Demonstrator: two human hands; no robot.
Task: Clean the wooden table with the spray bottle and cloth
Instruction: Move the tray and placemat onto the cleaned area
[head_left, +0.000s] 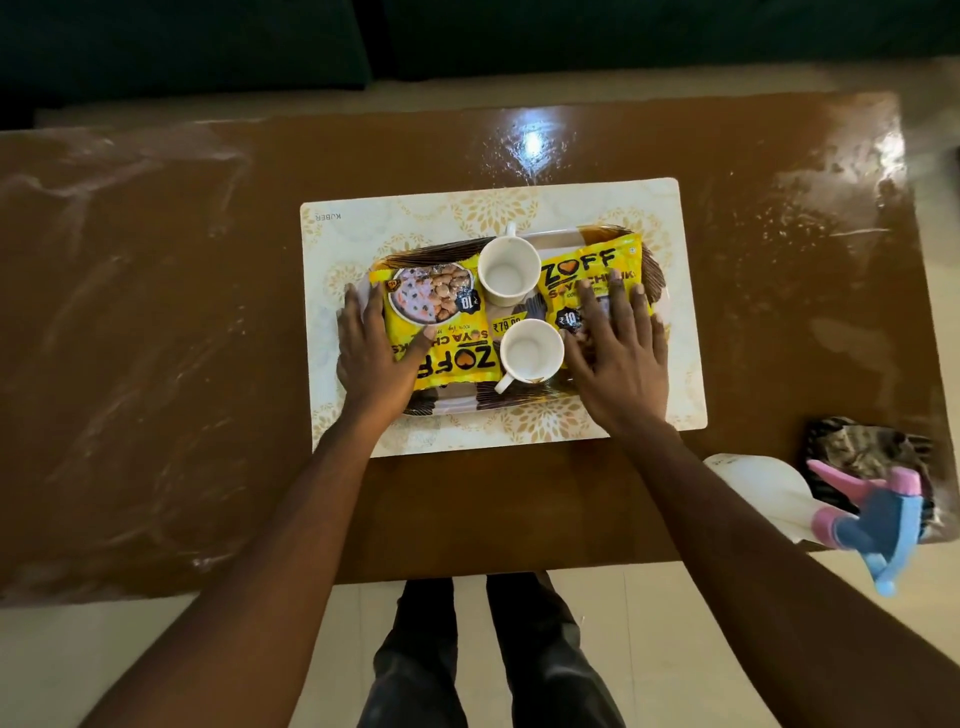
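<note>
Dim warm light, overhead glare on table (532, 143), edges blurred.
</note>
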